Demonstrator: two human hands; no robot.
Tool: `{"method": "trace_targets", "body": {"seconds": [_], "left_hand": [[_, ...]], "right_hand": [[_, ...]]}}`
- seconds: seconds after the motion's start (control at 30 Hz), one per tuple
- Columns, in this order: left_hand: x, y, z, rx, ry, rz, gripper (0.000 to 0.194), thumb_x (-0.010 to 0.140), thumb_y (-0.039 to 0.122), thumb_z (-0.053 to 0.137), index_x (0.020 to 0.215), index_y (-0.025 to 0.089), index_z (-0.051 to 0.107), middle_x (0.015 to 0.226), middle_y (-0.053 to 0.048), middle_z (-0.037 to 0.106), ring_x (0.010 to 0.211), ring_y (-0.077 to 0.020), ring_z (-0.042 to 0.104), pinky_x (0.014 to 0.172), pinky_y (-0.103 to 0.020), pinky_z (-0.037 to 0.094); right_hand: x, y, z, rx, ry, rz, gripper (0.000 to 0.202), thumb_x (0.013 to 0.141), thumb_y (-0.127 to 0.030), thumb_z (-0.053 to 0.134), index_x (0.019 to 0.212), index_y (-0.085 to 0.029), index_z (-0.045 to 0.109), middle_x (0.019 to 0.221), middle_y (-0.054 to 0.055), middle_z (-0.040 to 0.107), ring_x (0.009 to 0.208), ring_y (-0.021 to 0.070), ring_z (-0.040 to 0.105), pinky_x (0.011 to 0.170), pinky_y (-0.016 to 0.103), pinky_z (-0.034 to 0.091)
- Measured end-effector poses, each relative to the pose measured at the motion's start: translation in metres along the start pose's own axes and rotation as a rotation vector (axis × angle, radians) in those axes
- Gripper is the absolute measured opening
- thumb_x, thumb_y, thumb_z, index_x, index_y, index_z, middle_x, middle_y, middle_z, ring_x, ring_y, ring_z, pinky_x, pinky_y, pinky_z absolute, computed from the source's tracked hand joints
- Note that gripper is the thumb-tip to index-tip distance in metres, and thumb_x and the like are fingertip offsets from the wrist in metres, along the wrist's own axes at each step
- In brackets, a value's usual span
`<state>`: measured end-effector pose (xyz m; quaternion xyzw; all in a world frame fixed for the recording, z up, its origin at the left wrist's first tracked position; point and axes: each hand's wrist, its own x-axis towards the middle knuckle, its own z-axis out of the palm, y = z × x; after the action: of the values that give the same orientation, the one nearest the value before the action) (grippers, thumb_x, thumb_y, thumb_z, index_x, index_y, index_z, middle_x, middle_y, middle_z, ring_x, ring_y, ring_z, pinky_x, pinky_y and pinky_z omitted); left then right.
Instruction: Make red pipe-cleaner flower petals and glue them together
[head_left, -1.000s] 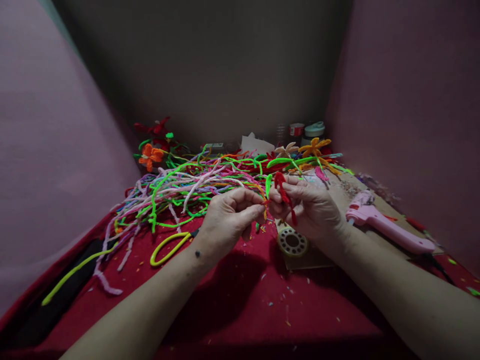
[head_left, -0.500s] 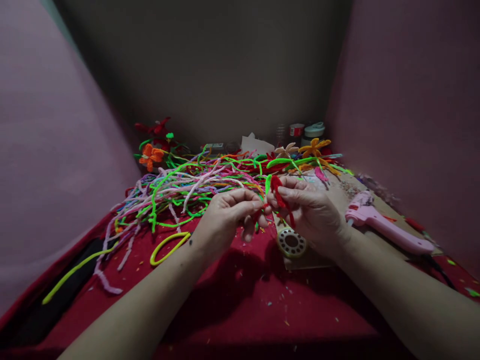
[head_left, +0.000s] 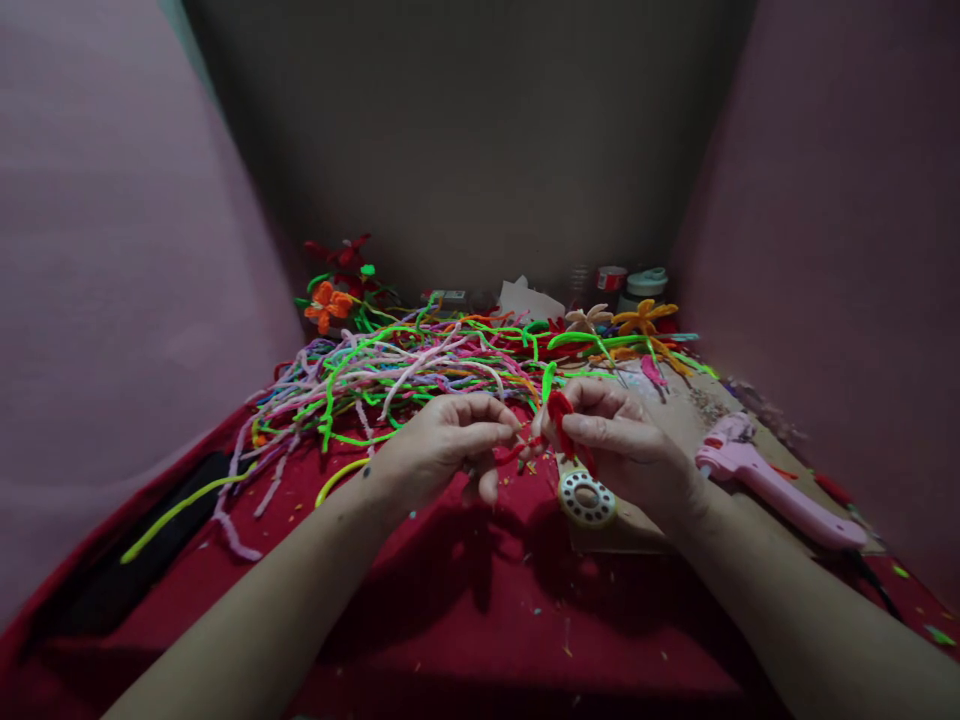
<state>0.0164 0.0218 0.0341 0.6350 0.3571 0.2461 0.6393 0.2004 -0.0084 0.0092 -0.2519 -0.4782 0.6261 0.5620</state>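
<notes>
My right hand (head_left: 626,440) is closed in a pinch on a bent, looped red pipe cleaner (head_left: 559,420). A thinner red end of it stretches left to my left hand (head_left: 446,445), whose thumb and forefinger are drawn together beside that end while the lower fingers hang looser. The exact grip point of the left fingers is hard to make out. A bright green fuzzy tip (head_left: 549,380) rises just above the right fingertips; whether it is held too, I cannot tell. Both hands are raised over the red cloth (head_left: 465,620).
Beyond my hands lies a tangled heap of colored pipe cleaners (head_left: 405,365). To the right, a pink glue gun (head_left: 780,490) rests on cardboard (head_left: 630,535), near a round disc with holes (head_left: 589,498). Pipe-cleaner flowers, orange (head_left: 327,306) and yellow-orange (head_left: 645,318), stand behind.
The left fingertips have drawn slightly away from the right hand, and more of the red strand shows between them. The view has shifted a little, moving the background right.
</notes>
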Motion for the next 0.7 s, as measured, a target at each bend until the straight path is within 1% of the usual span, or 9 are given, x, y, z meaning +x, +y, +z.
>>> {"method": "trace_targets", "body": {"seconds": [0.07,0.13,0.17,0.27,0.37,0.43,0.5,0.63,0.7], "left_hand": [[-0.011,0.003,-0.006,0.149,0.141,0.037,0.014,0.076,0.026,0.055,0.085,0.015,0.055,0.075,-0.001,0.063,0.042,-0.0062,0.051,0.038,-0.017,0.034],[-0.026,0.003,-0.017,0.403,0.275,0.064,0.014,0.078,0.029,0.053,0.083,0.016,0.057,0.069,0.001,0.060,0.048,-0.0073,0.050,0.044,-0.018,0.036],[-0.034,0.000,-0.024,0.556,0.315,0.075,0.015,0.079,0.031,0.051,0.080,0.017,0.057,0.066,0.001,0.058,0.053,-0.0091,0.051,0.049,-0.019,0.037],[-0.057,-0.016,-0.048,1.064,0.377,-0.010,0.018,0.080,0.033,0.047,0.077,0.019,0.057,0.071,-0.002,0.059,0.066,-0.0151,0.053,0.060,-0.025,0.040],[-0.073,-0.038,-0.066,1.360,0.428,-0.097,0.016,0.080,0.030,0.044,0.079,0.019,0.056,0.080,-0.006,0.060,0.074,-0.0198,0.054,0.066,-0.029,0.040],[-0.077,-0.048,-0.072,1.411,0.393,-0.116,0.015,0.080,0.027,0.042,0.079,0.019,0.055,0.082,-0.008,0.060,0.074,-0.0200,0.054,0.066,-0.030,0.039],[-0.080,-0.053,-0.075,1.378,0.373,-0.114,0.016,0.079,0.022,0.038,0.080,0.019,0.054,0.083,-0.008,0.059,0.071,-0.0188,0.053,0.063,-0.029,0.039],[-0.085,-0.054,-0.079,1.263,0.337,-0.100,0.015,0.073,0.018,0.039,0.082,0.019,0.051,0.079,-0.006,0.059,0.065,-0.0175,0.052,0.059,-0.028,0.038],[-0.088,-0.054,-0.082,1.205,0.363,-0.100,0.015,0.071,0.019,0.042,0.084,0.019,0.049,0.076,-0.003,0.058,0.064,-0.0171,0.053,0.058,-0.027,0.039]], "right_hand": [[0.000,0.001,0.000,-0.033,-0.025,0.000,0.015,0.062,-0.026,0.070,0.067,-0.019,0.058,0.061,-0.001,0.055,0.054,0.0114,0.047,0.055,0.026,0.037],[0.000,0.001,0.000,-0.057,-0.050,-0.002,0.014,0.064,-0.027,0.070,0.068,-0.019,0.058,0.062,0.000,0.057,0.055,0.0114,0.048,0.055,0.026,0.037],[0.000,0.001,0.000,-0.060,-0.062,-0.004,0.014,0.064,-0.027,0.070,0.068,-0.019,0.058,0.062,0.000,0.057,0.055,0.0114,0.048,0.055,0.026,0.037],[0.001,0.002,0.000,-0.072,-0.072,0.005,0.015,0.064,-0.028,0.070,0.066,-0.019,0.059,0.061,0.000,0.057,0.054,0.0115,0.048,0.054,0.026,0.037],[0.001,0.003,-0.001,-0.073,-0.047,0.020,0.014,0.063,-0.028,0.071,0.067,-0.019,0.060,0.060,0.000,0.057,0.054,0.0115,0.048,0.053,0.025,0.037],[0.001,0.004,-0.002,-0.066,-0.039,0.031,0.013,0.063,-0.027,0.071,0.067,-0.020,0.060,0.060,0.000,0.056,0.054,0.0116,0.048,0.053,0.025,0.036],[0.001,0.005,-0.002,-0.063,-0.038,0.039,0.012,0.063,-0.026,0.070,0.068,-0.020,0.061,0.060,-0.001,0.055,0.055,0.0118,0.049,0.054,0.025,0.036],[0.000,0.006,-0.004,-0.063,-0.037,0.050,0.012,0.065,-0.026,0.069,0.070,-0.020,0.061,0.062,0.000,0.057,0.057,0.0128,0.050,0.057,0.026,0.037],[0.000,0.005,-0.004,-0.050,-0.043,0.067,0.011,0.066,-0.026,0.069,0.069,-0.019,0.060,0.063,0.001,0.059,0.057,0.0131,0.051,0.057,0.027,0.037]]}}
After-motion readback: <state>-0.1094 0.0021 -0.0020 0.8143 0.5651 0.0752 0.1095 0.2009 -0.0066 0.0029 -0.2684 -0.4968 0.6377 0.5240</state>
